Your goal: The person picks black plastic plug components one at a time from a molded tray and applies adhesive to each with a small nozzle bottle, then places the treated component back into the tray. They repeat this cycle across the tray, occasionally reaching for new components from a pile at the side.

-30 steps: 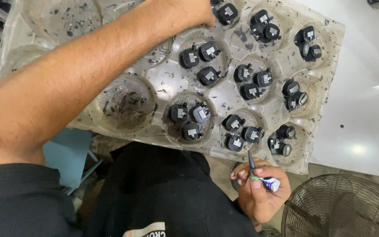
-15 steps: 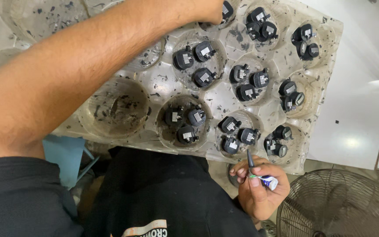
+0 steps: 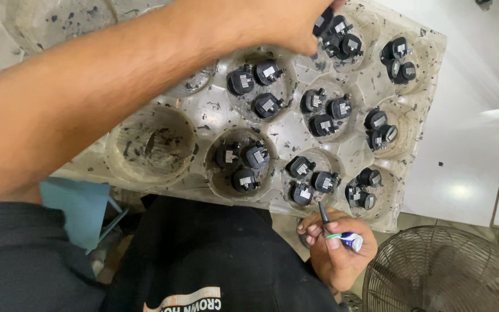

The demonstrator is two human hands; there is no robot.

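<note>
My left arm reaches across from the left, and my left hand [image 3: 287, 26] is over the far middle of a clear plastic tray [image 3: 428, 63] of round cups. Its fingertips pinch a small black part [image 3: 324, 22] above a far cup holding more black parts [image 3: 345, 43]. Most cups on the right half hold two or three such parts, like the near group [image 3: 244, 164]. My right hand [image 3: 339, 257] rests below the tray's near edge. It grips a small white and blue tube [image 3: 350, 240] whose black nozzle [image 3: 323, 214] points up at the tray.
An empty cup [image 3: 151, 144] speckled with black grime lies at the tray's left. The tray sits on a white table [image 3: 475, 127]. A round wire fan guard [image 3: 443, 274] stands at the lower right, a blue stool [image 3: 82, 208] at the lower left.
My left hand has moved right over the far cups, and a black part now shows at its fingertips. My right hand has stayed put with the tube.
</note>
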